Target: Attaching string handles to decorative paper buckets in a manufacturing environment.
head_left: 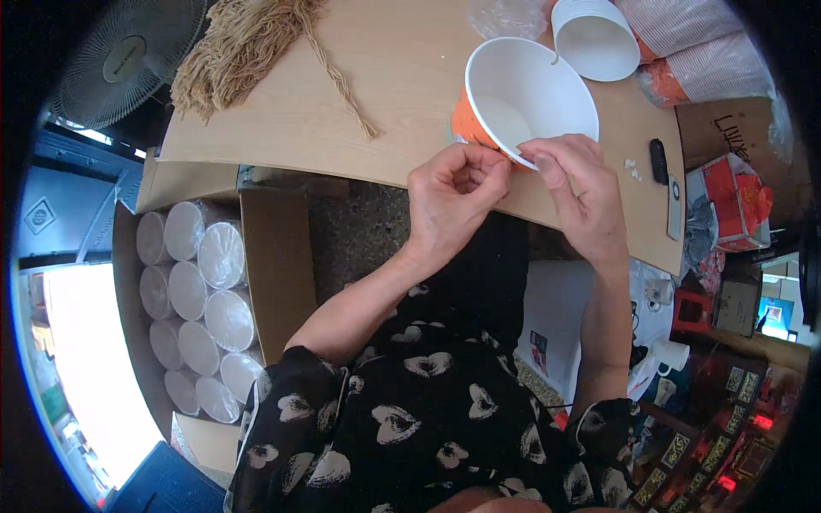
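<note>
A large paper bucket (pixel 556 107), white inside and orange outside, stands tilted toward me near the table's front edge. A short end of cord (pixel 554 60) pokes through its far wall just below the rim. At the near rim, my left hand (pixel 453 201) is closed in a pinch against the orange outer side. My right hand (pixel 586 192) pinches right at the rim, thumb and forefinger together, close to the left fingertips. Whatever lies between the fingers of either hand is too small or hidden to make out.
A bundle of tan cords (pixel 244 60) lies at the table's far left. Nested white paper buckets (pixel 596 43) and wrapped orange-and-white stacks (pixel 701 73) fill the far right. A black-handled knife (pixel 658 161) lies at the right edge. A carton (pixel 278 265) of wrapped white stacks stands lower left.
</note>
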Action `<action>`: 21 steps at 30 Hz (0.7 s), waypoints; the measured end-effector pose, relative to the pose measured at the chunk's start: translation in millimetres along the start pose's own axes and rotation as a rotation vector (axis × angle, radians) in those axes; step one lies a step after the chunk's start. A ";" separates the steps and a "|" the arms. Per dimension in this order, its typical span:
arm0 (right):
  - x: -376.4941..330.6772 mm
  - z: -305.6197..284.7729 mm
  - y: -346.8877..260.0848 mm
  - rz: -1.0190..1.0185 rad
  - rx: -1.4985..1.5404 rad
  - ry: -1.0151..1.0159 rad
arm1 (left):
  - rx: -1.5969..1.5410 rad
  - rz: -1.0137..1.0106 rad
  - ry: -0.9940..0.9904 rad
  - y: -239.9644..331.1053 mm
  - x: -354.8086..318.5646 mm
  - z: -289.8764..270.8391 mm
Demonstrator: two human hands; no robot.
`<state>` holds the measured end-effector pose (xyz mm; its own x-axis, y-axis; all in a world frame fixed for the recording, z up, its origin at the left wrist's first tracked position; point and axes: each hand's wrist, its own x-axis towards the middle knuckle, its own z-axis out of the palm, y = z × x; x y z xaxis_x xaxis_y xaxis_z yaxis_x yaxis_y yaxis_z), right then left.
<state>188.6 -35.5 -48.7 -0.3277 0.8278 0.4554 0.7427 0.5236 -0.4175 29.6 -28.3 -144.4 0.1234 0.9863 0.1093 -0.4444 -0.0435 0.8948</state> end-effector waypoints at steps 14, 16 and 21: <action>60.8 -19.3 35.6 0.276 0.448 -0.763 | -0.102 -0.101 0.004 9.1 -1.2 -0.6; 59.7 -17.0 37.8 0.257 0.448 -0.767 | -0.093 -0.120 -0.013 8.9 -1.8 -2.3; 59.5 -11.7 30.6 0.233 0.410 -0.738 | -0.173 -0.113 -0.051 4.8 -1.5 -4.4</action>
<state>198.7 27.4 -25.2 -0.5936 0.7673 -0.2425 0.6155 0.2387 -0.7511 23.4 -29.3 -142.1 0.2240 0.9738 0.0386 -0.5705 0.0989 0.8153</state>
